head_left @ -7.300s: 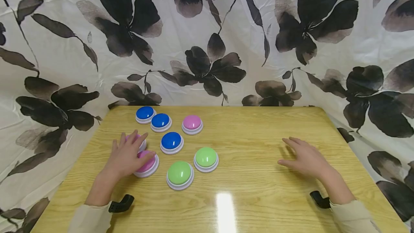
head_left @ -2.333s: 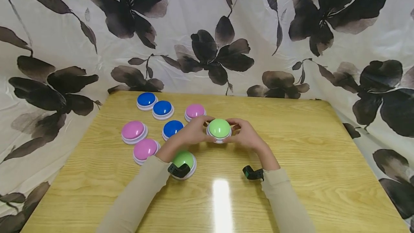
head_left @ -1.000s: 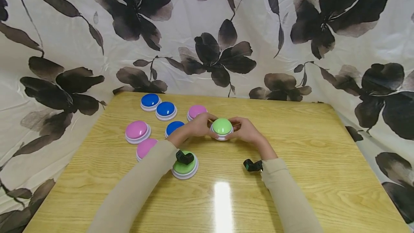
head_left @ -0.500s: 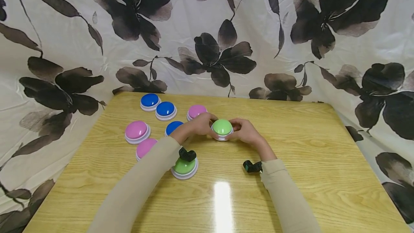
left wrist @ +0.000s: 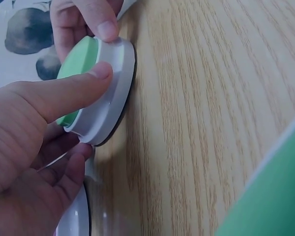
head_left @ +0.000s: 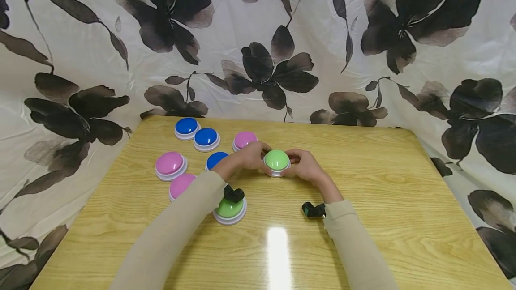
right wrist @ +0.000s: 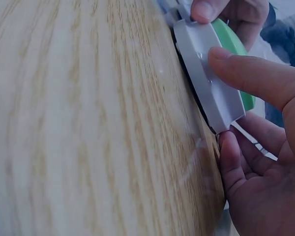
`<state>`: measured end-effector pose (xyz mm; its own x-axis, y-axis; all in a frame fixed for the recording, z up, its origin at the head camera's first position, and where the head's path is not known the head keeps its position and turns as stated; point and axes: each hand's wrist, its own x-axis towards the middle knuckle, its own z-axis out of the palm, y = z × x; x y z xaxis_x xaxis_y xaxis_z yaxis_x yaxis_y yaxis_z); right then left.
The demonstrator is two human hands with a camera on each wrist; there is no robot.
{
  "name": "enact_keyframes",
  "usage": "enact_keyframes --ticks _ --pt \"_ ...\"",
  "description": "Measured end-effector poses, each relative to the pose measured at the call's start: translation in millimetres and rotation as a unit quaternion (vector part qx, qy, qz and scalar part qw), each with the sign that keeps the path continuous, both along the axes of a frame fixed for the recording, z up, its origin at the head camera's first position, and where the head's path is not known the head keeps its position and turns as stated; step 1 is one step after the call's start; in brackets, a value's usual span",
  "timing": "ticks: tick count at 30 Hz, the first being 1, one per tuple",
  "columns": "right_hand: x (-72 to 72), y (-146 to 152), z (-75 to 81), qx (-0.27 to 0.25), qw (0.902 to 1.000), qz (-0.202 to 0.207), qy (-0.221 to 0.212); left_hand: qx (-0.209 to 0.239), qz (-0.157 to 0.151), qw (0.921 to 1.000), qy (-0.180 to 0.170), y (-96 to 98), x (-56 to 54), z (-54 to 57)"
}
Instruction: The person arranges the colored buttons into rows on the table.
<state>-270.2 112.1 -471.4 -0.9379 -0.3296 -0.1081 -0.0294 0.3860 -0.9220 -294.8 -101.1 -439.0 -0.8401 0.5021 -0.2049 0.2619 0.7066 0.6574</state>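
Observation:
Near the middle of the table, a green dome push button (head_left: 277, 159) with a white base sits between both hands. My left hand (head_left: 251, 155) grips it from the left, thumb on the white rim. From the right, my right hand (head_left: 306, 165) holds the other side, thumb also on the near rim. In the left wrist view the button's base (left wrist: 110, 93) is close over the wood, its green top facing away. The right wrist view shows the right hand's thumb (right wrist: 246, 69) along the base and fingers curled at its edge. The fingers behind the button are partly hidden.
Under the left forearm lies a second green button (head_left: 230, 209), partly covered by the wrist camera (head_left: 234, 194). Blue buttons (head_left: 186, 126) and pink buttons (head_left: 169, 164) stand at the left; one pink button (head_left: 245, 138) is right behind the left hand. A floral cloth (head_left: 258, 79) hangs behind the table (head_left: 383, 182).
Several seconds ago the left hand was over the pink buttons and the right was apart. Both then took the green button and moved it back and slightly right. Over the last second, almost no movement shows.

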Motion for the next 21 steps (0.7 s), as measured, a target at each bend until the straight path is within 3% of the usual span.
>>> enact_keyframes --ticks 21 --pt "8.0 -2.2 -1.9 0.002 0.9997 -0.008 0.023 0.039 -0.004 0.9991 -0.019 -8.8 2.6 0.1"
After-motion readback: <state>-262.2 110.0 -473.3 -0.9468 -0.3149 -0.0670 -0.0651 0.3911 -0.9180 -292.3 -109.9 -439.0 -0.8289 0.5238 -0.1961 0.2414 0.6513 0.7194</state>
